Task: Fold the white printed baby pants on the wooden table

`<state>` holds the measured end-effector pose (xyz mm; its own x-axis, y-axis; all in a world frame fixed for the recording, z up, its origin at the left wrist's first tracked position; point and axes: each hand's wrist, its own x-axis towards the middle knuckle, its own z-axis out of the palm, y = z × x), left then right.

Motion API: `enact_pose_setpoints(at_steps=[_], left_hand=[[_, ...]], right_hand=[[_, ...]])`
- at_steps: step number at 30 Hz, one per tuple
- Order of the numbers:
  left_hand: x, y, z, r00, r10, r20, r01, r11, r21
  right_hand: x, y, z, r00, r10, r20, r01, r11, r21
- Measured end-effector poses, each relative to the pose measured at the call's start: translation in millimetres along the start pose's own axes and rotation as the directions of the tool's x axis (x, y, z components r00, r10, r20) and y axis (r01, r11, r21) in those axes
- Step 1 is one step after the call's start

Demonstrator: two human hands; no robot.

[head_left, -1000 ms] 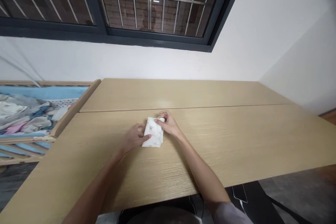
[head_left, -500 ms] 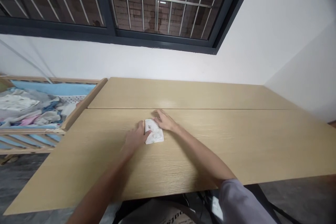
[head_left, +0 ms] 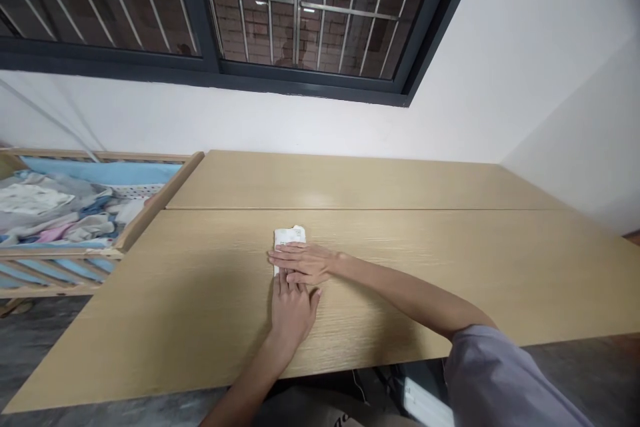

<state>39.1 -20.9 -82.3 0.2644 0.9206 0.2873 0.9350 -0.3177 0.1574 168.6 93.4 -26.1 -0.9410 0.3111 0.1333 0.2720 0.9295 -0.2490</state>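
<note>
A small, flat white packet (head_left: 290,235) with faint dark print lies on the wooden table. Its upper part shows; the lower part is covered by my hands. My right hand (head_left: 305,263) lies flat across the packet's middle, fingers stretched to the left. Below it, my left hand (head_left: 293,310) rests palm down, its fingers pointing forward onto the packet's lower end and its fingertips partly under my right hand. The left thumb stands out to the right, on the table.
The wide wooden table (head_left: 425,247) has a seam across it and meets the white wall (head_left: 325,127). At the left stands a wooden crib (head_left: 160,199) holding a heap of clothes (head_left: 55,207). A barred window (head_left: 310,80) is above. Below the front edge is a white box-like object (head_left: 425,403).
My right hand has come down and flattened over the packet. My left hand has moved from the packet's left side to its lower end, with fingers now straight.
</note>
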Motion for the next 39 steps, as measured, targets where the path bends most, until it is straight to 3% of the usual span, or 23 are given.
enact_pose_setpoints(at_steps=[3,11,15,18,20,23,25,27,34,39], left_hand=[[1.3,-0.7,-0.6,1.0,-0.014,-0.021,0.015,1.0,0.015],[3.3,6.0,-6.9,0.998,-0.06,0.017,0.057,0.992,0.116],[3.7,6.9,-12.3,0.998,-0.058,0.039,0.053,0.991,0.121],[11.9,-3.1,-26.6,0.997,-0.06,0.057,0.056,0.996,0.064],[22.3,-16.1,-41.0,0.994,-0.095,0.051,0.093,0.995,0.029],[41.9,-38.6,-61.7,0.969,-0.243,0.04,0.24,0.968,0.071],[54.9,-50.5,-69.0,0.935,-0.344,0.081,0.333,0.935,0.123],[66.1,-57.9,-69.0,0.907,-0.396,0.141,0.376,0.914,0.151],[92.2,-64.1,-43.2,0.883,-0.359,0.302,0.35,0.933,0.085],[95.6,-64.1,-47.1,0.891,-0.305,0.337,0.324,0.946,-0.001]], right_hand=[[0.6,14.3,7.3,0.999,0.049,0.013,-0.049,0.999,0.006],[11.5,69.6,-0.6,0.987,0.162,0.003,-0.162,0.984,0.072],[15.0,75.9,0.2,0.976,0.216,0.011,-0.216,0.971,0.1],[12.2,74.2,-5.3,0.964,0.267,-0.011,-0.263,0.956,0.127],[6.8,72.2,-12.0,0.926,0.369,-0.074,-0.354,0.92,0.166],[-3.1,68.5,-19.6,0.827,0.52,-0.212,-0.476,0.849,0.228],[-7.8,65.4,-19.3,0.782,0.558,-0.278,-0.506,0.829,0.238],[-9.7,62.1,-14.8,0.769,0.561,-0.306,-0.515,0.827,0.224],[0.4,54.5,5.5,0.771,0.555,-0.313,-0.472,0.828,0.303],[12.1,46.4,13.3,0.679,0.632,-0.374,-0.491,0.769,0.409]])
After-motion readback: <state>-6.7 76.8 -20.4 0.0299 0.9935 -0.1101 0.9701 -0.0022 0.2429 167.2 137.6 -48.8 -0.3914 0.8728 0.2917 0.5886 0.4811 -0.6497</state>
